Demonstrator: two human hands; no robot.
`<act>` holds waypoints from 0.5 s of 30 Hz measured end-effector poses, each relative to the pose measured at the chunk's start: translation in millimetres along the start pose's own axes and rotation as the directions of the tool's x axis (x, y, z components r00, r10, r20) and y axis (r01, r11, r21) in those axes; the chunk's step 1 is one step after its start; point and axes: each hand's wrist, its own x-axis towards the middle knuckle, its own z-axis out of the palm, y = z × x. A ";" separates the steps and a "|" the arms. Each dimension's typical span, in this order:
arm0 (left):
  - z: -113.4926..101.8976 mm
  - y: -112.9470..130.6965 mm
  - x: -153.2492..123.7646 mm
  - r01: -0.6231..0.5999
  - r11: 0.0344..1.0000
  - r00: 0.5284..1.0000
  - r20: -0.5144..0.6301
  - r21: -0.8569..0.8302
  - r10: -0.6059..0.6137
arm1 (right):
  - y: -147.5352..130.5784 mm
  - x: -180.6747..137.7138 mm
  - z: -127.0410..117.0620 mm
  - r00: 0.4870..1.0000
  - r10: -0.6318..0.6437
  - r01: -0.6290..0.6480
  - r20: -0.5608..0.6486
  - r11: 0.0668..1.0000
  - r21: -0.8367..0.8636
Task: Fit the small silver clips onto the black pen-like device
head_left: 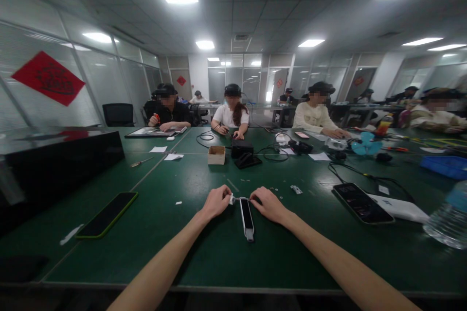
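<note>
A slim white device with a long black face lies on the green table, pointing toward me. My left hand is closed beside its far end, thumb and fingertips pinching a small white part. A thin piece runs between that part and the device's top; its kind is too small to tell. On the other side, my right hand has its fingers curled down at the device's upper right edge. What those fingertips hold, if anything, is hidden.
Small loose parts lie beyond my right hand. A green-edged phone lies at left; another phone, a white power bank and a water bottle are at right. An open box stands ahead. Several people sit opposite.
</note>
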 end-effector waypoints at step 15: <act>1.3 5.7 -4.2 -0.082 0.975 0.990 0.132 0.204 0.056 | -0.1 -0.8 1.3 1.000 0.013 -0.013 0.004 1.000 0.006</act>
